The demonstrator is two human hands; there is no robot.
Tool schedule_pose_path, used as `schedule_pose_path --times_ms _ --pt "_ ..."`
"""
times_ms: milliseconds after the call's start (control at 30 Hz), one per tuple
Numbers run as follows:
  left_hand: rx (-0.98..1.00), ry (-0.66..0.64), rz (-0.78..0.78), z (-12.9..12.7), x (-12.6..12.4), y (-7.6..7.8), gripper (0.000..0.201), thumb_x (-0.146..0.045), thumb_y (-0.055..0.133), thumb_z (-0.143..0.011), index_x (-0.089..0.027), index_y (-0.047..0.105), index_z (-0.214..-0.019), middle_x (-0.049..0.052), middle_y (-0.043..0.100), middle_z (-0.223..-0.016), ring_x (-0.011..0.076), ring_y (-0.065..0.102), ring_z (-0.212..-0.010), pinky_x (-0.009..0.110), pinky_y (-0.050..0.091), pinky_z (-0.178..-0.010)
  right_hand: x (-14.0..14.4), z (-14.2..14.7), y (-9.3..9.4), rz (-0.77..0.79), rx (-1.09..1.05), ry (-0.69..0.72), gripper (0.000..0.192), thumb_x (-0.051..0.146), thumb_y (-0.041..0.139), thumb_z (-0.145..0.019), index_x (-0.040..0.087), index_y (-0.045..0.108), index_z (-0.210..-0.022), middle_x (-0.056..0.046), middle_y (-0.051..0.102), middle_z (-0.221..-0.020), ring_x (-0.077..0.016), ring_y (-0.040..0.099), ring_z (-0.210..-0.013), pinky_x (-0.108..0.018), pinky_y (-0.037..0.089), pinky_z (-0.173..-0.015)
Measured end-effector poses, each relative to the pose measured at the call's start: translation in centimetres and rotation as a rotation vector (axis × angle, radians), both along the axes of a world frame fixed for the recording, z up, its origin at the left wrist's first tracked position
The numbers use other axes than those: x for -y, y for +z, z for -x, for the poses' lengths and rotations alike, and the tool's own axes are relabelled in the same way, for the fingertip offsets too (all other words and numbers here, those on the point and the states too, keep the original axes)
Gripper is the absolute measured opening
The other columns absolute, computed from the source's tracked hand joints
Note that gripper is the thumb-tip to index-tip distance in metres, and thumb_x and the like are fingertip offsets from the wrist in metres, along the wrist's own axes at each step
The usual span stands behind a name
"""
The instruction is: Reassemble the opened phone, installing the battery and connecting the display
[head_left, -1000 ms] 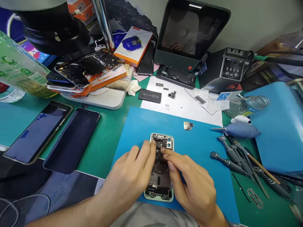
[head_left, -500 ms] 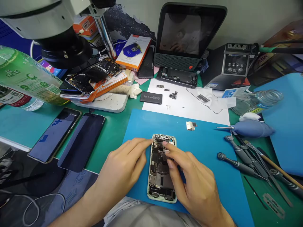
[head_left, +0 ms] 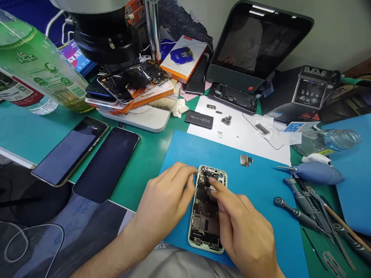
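An opened phone [head_left: 206,220] with its insides bare lies lengthwise on a blue mat [head_left: 261,193]. My left hand [head_left: 166,200] rests against the phone's left edge, its fingertips at the upper left corner. My right hand [head_left: 240,227] lies over the phone's right side, and its forefinger presses on a small part near the top of the phone. Neither hand holds a tool. A small metal bracket [head_left: 245,160] lies loose on the mat beyond the phone.
Screwdrivers and tweezers [head_left: 307,204] and a blue air blower [head_left: 317,173] lie at the right. Two dark phones [head_left: 87,154] lie at the left. A white sheet [head_left: 246,135] with small parts and a battery [head_left: 203,119] lies behind the mat. A microscope [head_left: 107,34] and a green bottle [head_left: 34,65] stand at the back left.
The view has shifted, so everything sits further right. My right forefinger has moved up toward the top of the phone. My left fingers stay at its upper left edge.
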State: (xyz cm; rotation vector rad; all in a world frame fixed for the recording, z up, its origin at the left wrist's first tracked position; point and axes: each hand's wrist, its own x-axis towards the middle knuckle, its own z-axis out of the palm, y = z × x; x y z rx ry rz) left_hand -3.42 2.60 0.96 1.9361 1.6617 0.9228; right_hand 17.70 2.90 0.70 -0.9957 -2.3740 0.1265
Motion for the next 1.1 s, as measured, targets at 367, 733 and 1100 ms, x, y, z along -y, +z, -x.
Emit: schedule_pose_path --times_ms 367,733,1100 --pt "0.065 -0.022 0.023 0.4 -0.2 -0.1 0.02 -0.015 0.046 -0.112 -0.02 0.065 -0.11 -0.001 0.075 -0.104 0.0174 0.074 -0.092 0.033 0.056 -0.081 -0.2 0.3 0.1 0.015 -0.026 -0.005 0.037 -0.007 0.055 -0.102 0.006 0.062 -0.135 -0.019 0.073 -0.135 -0.0187 0.073 -0.11 -0.028 0.058 -0.089" --pt "0.094 -0.032 0.025 0.5 0.0 -0.2 0.024 -0.016 0.044 -0.113 -0.018 0.067 -0.109 0.001 0.075 -0.103 0.0192 0.076 -0.093 0.036 0.059 -0.082 -0.2 0.7 0.1 -0.041 0.152 -0.04 0.032 -0.004 0.053 -0.105 0.006 0.064 -0.134 -0.016 0.076 -0.128 -0.0175 0.067 -0.096 -0.028 0.053 -0.085" --pt "0.103 -0.045 -0.004 0.8 -0.1 -0.2 0.027 -0.015 0.044 -0.112 -0.017 0.069 -0.105 0.001 0.074 -0.098 0.0189 0.075 -0.087 0.037 0.06 -0.077 -1.0 0.5 0.4 -0.127 0.254 -0.009 0.033 -0.007 0.053 -0.102 0.007 0.065 -0.129 -0.016 0.077 -0.128 -0.0203 0.067 -0.091 -0.032 0.05 -0.078"
